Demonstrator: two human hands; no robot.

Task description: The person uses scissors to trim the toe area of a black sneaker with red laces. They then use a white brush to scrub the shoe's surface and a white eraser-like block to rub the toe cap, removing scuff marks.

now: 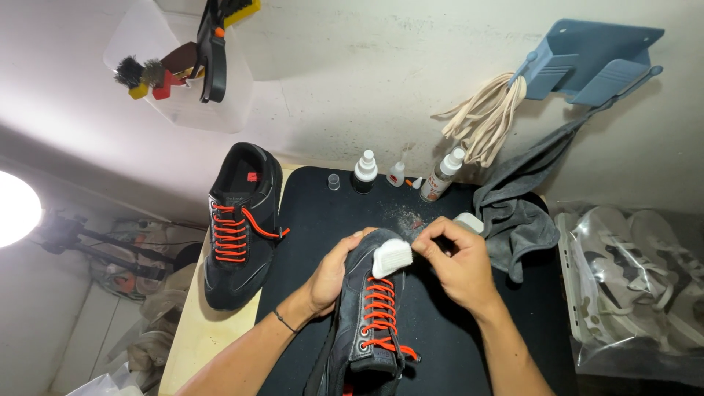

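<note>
Both forearms bare, reaching up from lower frame edge, converging. Left hand (331,273) palm inward, fingers curled in firm grasp, thumb on top; thin dark band on left wrist. Right hand (456,258) just right of left hand, fingers bent, fingertips pinched, knuckles up.

Head view. Both forearms enter from the bottom edge, bare to as far as the frame shows; no sleeves visible.

Left hand (328,275): bare, no glove, no ring discernible. One thin dark band (283,320) sits around the wrist, narrow like a cord or slim bracelet; material cannot be told.

Right hand (456,265): bare, no glove, no ring, watch or band on the visible wrist. Fingers (433,233) uncovered; nails short, no polish visible at this resolution.

No tattoos, plasters or markings evident on either forearm. Upper arms and torso out of frame.
</note>
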